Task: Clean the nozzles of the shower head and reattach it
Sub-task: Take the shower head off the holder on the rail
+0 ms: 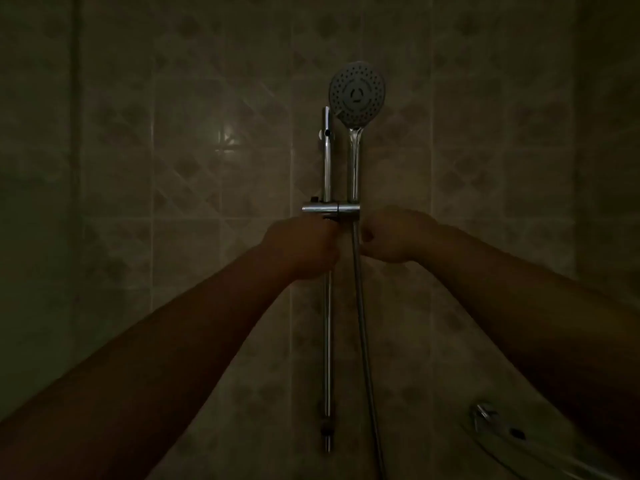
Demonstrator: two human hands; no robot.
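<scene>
Tiled wall [173,168] lay close behind. Rail [327,161] carried bracket [330,208]; shower head [357,93] sat upright in it, hose [362,323] hanging. Left hand [304,249] curled round rail beneath bracket; right hand [394,235] curled beside hose, grip unclear. Tap [485,412] lower right.

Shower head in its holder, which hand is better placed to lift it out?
Probably the right hand: it sits beside the hose, just under the shower head handle. The left hand is at the rail.

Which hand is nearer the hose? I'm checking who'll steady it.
Right. The right hand sits just beside the hose, about touching it; the left hand is across it, on the slide rail.
</scene>
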